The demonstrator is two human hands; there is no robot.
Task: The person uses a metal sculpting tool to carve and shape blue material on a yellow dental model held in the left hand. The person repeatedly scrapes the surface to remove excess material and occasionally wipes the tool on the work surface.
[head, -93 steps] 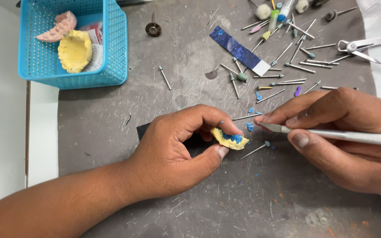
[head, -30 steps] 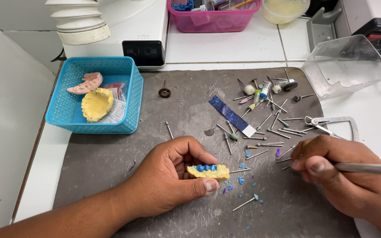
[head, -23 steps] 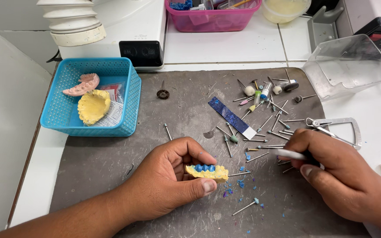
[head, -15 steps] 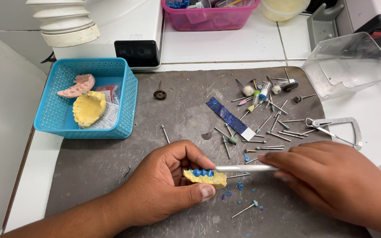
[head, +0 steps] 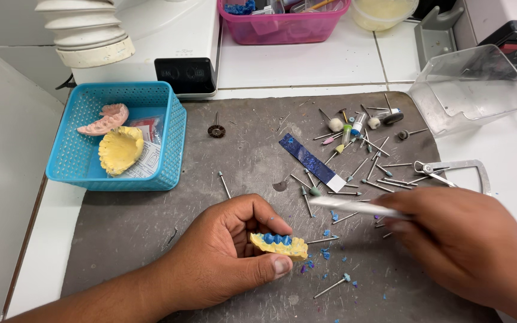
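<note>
Our left hand (head: 222, 257) keeps a pinching grip on the yellow tooth model (head: 279, 245), blue side up; our right hand (head: 468, 245) pinches a slim tool (head: 354, 207) aimed toward it.

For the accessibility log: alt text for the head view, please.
A left hand pinches a yellow dental cast with blue wax teeth over a grey mat; the right hand holds a slim metal tool nearby.

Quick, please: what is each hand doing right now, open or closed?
Left hand: closed on a yellow dental cast with blue wax teeth.
Right hand: closed on a slim silver handpiece.
</note>
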